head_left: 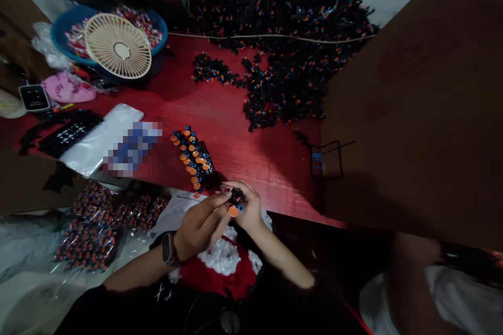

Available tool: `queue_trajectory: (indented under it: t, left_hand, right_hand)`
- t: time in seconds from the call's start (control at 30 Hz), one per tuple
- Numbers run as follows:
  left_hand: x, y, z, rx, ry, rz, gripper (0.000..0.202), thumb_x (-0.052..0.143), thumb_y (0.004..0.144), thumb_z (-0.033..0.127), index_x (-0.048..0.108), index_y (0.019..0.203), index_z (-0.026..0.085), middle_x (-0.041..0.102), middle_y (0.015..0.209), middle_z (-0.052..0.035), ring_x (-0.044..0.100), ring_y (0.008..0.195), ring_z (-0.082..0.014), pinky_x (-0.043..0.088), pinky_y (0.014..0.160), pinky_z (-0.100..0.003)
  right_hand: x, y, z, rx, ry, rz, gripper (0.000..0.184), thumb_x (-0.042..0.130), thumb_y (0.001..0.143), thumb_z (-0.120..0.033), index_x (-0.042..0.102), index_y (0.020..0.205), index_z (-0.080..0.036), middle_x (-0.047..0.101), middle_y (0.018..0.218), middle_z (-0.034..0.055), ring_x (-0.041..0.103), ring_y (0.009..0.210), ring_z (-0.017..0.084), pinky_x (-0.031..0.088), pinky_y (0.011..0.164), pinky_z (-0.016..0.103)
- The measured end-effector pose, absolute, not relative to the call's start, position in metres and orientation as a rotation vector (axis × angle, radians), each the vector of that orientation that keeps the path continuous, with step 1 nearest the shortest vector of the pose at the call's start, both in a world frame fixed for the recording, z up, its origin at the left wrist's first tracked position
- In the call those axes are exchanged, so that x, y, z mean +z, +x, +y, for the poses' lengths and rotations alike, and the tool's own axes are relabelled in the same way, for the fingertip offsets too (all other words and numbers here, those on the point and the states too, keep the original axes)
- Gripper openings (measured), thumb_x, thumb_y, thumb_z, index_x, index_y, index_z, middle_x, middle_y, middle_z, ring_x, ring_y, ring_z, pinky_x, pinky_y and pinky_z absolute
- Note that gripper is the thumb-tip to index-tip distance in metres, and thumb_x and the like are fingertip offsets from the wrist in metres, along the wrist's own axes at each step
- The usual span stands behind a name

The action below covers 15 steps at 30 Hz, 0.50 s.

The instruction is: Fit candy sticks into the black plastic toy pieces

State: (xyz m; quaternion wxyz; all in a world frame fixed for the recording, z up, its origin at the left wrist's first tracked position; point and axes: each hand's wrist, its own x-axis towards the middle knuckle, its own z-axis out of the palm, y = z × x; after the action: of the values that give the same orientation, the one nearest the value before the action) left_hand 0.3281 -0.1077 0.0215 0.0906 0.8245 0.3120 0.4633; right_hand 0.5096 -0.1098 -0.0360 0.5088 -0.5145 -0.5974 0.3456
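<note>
My left hand [201, 224], with a dark band on its wrist, pinches a small black piece [237, 197] at the front edge of the table. Fingers of my right hand [250, 210] close on the same piece from the other side. An orange disc [233, 212] and a blue ring stick out of it at the bottom; its exact kind is too small and dark to make out. Just beyond my hands, rows of similar black pieces with orange discs [191, 154] lie on the red table [220, 110].
A large heap of black pieces [291, 78] covers the back. At left stand a blue basin [63, 36] with a cream fan grille [118, 47] and a stack of clear plastic bags [98, 141]. Filled bags [90, 225] lie below. A cardboard box [412, 115] walls the right; another person's leg [411, 277] shows below.
</note>
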Motion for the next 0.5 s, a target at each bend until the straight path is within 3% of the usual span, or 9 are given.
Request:
queue_trajectory:
  t: [0.1,0.2,0.3,0.4,0.5]
  left_hand:
    - [0.024,0.324,-0.106,1.323,2.460,1.034,0.025,0.074,0.100,0.006,0.070,0.122,0.018,0.085,0.116,-0.0135,0.085,0.112,-0.0239,0.070,0.099,-0.034]
    - [0.031,0.316,-0.105,1.356,2.452,1.089,0.028,0.084,0.097,0.013,0.069,0.120,0.018,0.084,0.111,-0.0129,0.084,0.106,-0.0241,0.070,0.094,-0.035]
    - [0.041,0.301,-0.099,1.431,2.448,1.173,0.026,0.082,0.094,0.009,0.070,0.114,0.020,0.084,0.108,-0.0109,0.081,0.101,-0.0239,0.068,0.090,-0.038]
    - [0.047,0.287,-0.084,1.491,2.440,1.344,0.023,0.077,0.093,0.004,0.070,0.106,0.022,0.084,0.109,-0.0092,0.079,0.101,-0.0239,0.064,0.093,-0.041]
    - [0.042,0.277,-0.062,1.508,2.357,1.488,0.014,0.076,0.098,0.012,0.070,0.104,0.023,0.083,0.114,-0.0092,0.077,0.108,-0.0255,0.061,0.100,-0.045]
  right_hand:
    - [-0.062,0.496,-0.086,0.769,-1.274,-1.439,0.019,0.076,0.101,-0.035,0.080,0.117,-0.026,0.083,0.116,0.0092,0.079,0.108,0.027,0.065,0.100,0.041]
    - [-0.093,0.477,-0.067,0.805,-1.347,-1.400,0.020,0.069,0.108,-0.040,0.078,0.113,-0.023,0.082,0.109,0.0100,0.080,0.102,0.026,0.066,0.098,0.041]
    - [-0.117,0.467,-0.057,0.878,-1.333,-1.470,0.023,0.064,0.111,-0.041,0.077,0.112,-0.021,0.082,0.106,0.0107,0.080,0.101,0.026,0.065,0.097,0.040]
    - [-0.131,0.467,-0.055,0.897,-1.299,-1.602,0.020,0.061,0.112,-0.035,0.075,0.112,-0.021,0.083,0.111,0.0128,0.079,0.106,0.028,0.064,0.100,0.042]
    - [-0.136,0.469,-0.055,0.859,-1.337,-1.671,0.019,0.060,0.113,-0.032,0.075,0.113,-0.021,0.082,0.112,0.0135,0.077,0.105,0.028,0.064,0.100,0.043]
